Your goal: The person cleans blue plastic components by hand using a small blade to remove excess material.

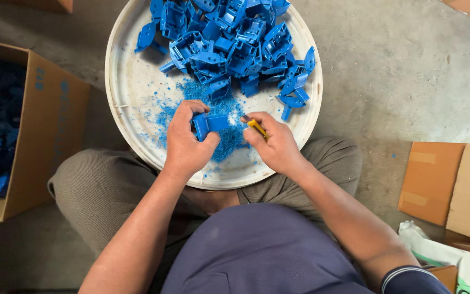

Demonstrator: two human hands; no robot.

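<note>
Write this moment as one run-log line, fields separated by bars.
left hand: holds blue plastic part | right hand: holds yellow tool | beneath: white round tray, blue shavings, pile of blue parts

Only 1 view is showing the scene: a camera worn on the person's head, looking almost straight down over the chest and lap. It is sitting close, so the forearms are entering from the bottom edge and the left hand (185,142) and right hand (274,144) are lying near the middle of the frame. The round white tray (131,81) is filling the upper centre, its far rim being cut off by the top edge. The concrete floor (398,71) is spreading out around it. The open cardboard box (44,130) is sitting at the left edge, and flattened cardboard (447,179) is lying at the right.
</note>
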